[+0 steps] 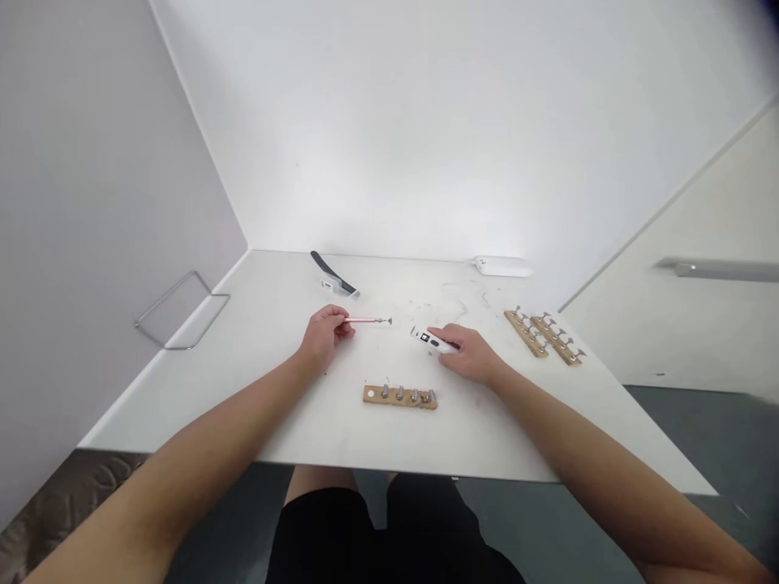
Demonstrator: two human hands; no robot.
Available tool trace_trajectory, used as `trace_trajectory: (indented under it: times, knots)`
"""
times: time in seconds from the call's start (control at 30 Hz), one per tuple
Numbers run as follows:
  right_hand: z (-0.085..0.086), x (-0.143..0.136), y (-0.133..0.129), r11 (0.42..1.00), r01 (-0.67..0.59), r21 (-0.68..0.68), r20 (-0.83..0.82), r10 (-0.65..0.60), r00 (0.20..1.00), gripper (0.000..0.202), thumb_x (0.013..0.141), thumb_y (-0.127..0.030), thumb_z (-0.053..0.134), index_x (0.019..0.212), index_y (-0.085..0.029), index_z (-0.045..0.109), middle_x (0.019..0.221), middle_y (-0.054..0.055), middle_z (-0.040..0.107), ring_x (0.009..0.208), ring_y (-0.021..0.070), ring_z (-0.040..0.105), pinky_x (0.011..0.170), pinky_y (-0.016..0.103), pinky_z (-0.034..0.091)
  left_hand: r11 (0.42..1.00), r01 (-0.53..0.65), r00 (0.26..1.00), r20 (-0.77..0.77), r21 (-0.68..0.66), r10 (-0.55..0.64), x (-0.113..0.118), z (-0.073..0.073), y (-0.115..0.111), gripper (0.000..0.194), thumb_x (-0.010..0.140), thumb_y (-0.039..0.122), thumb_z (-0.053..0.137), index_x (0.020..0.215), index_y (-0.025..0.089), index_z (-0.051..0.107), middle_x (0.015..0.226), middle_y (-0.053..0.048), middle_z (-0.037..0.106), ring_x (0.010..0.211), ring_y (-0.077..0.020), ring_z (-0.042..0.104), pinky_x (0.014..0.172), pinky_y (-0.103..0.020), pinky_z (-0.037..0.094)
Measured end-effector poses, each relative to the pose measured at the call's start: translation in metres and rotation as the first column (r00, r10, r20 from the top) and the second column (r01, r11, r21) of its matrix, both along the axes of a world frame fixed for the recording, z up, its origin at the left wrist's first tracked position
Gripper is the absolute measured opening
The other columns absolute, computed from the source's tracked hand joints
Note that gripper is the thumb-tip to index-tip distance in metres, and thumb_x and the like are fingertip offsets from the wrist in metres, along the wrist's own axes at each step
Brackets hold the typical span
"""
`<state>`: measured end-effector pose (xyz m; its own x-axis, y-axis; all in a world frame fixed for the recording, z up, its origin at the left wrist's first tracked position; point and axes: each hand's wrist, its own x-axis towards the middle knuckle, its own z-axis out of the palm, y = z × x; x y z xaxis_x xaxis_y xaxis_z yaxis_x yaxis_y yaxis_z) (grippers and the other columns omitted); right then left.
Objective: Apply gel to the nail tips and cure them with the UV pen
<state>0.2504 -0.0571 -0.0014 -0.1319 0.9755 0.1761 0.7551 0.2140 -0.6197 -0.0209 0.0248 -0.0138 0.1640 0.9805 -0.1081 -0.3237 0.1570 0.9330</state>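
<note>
One pink tool [363, 319] lies crosswise, pinched in your left fingers [346, 332], tip [390, 321] toward but apart from the white device [435, 339] your right fingers [451, 331] grip.

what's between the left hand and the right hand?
In the head view: the metal-tipped pink rod held by the left hand, a stretch of white tabletop, then the white device held by the right hand.

Left forearm [243, 422] and right forearm [565, 426] bare, extended forward, converging; left hand [324, 332] pinched thumb to fingers, right hand [467, 353] curled in a grip, hands apart.
</note>
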Motion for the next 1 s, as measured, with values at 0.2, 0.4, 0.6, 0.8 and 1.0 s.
trace_trajectory:
  times: [0.2, 0.4, 0.6, 0.8, 1.0]
  knots:
    - [-0.0056, 0.0007, -0.0034, 0.998, 0.025, 0.056, 0.015, -0.026, 1.0, 0.051, 0.063, -0.014, 0.051, 0.113, -0.023, 0.062, 0.091, 0.003, 0.062, 0.083, 0.0187, 0.06, 0.079, 0.031, 0.046, 0.998, -0.056, 0.997, 0.055, 0.011, 0.056, 0.001, -0.0037, -0.0005, 0.006, 0.063, 0.014, 0.051, 0.069, 0.015, 0.053, 0.049, 0.002, 0.05, 0.047, -0.0087, 0.05, 0.062, -0.029, 0.049]
    - [-0.0052, 0.0018, -0.0043, 0.998, -0.008, 0.07, 0.053, 0.004, 0.999, 0.05, 0.065, -0.016, 0.051, 0.113, -0.022, 0.062, 0.089, 0.003, 0.062, 0.082, 0.0184, 0.059, 0.078, 0.032, 0.045, 0.999, -0.047, 0.996, 0.075, 0.023, 0.045, 0.0003, -0.005, 0.0011, 0.004, 0.064, 0.012, 0.051, 0.068, 0.014, 0.052, 0.049, 0.001, 0.05, 0.047, -0.0085, 0.05, 0.061, -0.029, 0.049]
    - [-0.0044, 0.0018, -0.0041, 0.995, 0.069, 0.067, 0.022, -0.07, 0.997, 0.049, 0.064, -0.019, 0.053, 0.111, -0.016, 0.062, 0.091, 0.005, 0.064, 0.082, 0.0188, 0.06, 0.079, 0.032, 0.047, 0.999, -0.028, 0.996, 0.09, 0.016, 0.026, -0.0015, -0.008, 0.0034, 0.005, 0.064, 0.011, 0.053, 0.069, 0.014, 0.052, 0.05, 0.001, 0.051, 0.048, -0.0084, 0.051, 0.061, -0.029, 0.05]
    - [-0.0096, 0.0068, -0.0019, 0.993, 0.087, 0.074, 0.004, -0.088, 0.996, 0.05, 0.062, -0.02, 0.056, 0.112, -0.016, 0.061, 0.097, 0.006, 0.064, 0.088, 0.0191, 0.06, 0.086, 0.034, 0.047, 0.999, -0.002, 0.994, 0.108, 0.043, -0.003, -0.0024, -0.0086, 0.0024, 0.006, 0.064, 0.01, 0.052, 0.069, 0.014, 0.052, 0.049, 0.001, 0.05, 0.045, -0.0088, 0.049, 0.059, -0.03, 0.049]
    - [-0.0101, 0.0058, -0.0028, 0.993, 0.082, 0.082, 0.058, -0.087, 0.995, 0.05, 0.063, -0.025, 0.058, 0.111, -0.016, 0.061, 0.097, 0.007, 0.065, 0.089, 0.0199, 0.06, 0.087, 0.036, 0.047, 0.999, -0.008, 0.995, 0.1, 0.044, 0.004, -0.003, -0.0078, 0.0033, 0.006, 0.065, 0.008, 0.052, 0.067, 0.013, 0.052, 0.047, 0.001, 0.05, 0.045, -0.0088, 0.049, 0.058, -0.029, 0.049]
